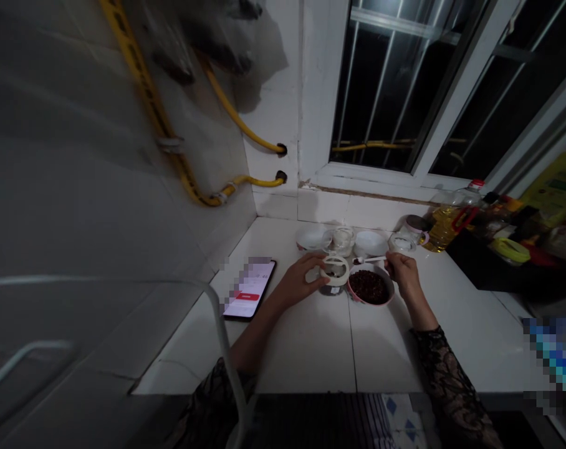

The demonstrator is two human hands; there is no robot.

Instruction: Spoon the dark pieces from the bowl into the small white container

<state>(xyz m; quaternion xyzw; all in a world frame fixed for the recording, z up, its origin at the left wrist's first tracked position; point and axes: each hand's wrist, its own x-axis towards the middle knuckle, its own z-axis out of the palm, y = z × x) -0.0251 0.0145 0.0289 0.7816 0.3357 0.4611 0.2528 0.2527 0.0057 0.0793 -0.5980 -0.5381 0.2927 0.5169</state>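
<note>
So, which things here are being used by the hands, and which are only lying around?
In use: left hand grips the small jar; right hand holds the white spoon beside the bowl with dark contents.
Lying about: phone, oil bottle, white bowls behind.

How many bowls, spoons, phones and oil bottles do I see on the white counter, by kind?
Bowls: 3 (pink-rimmed bowl of dark flakes, two plain white bowls)
White spoon, in the right hand: 1
Black phone, screen lit: 1
Clear plastic oil bottle: 1
Total: 6
</note>
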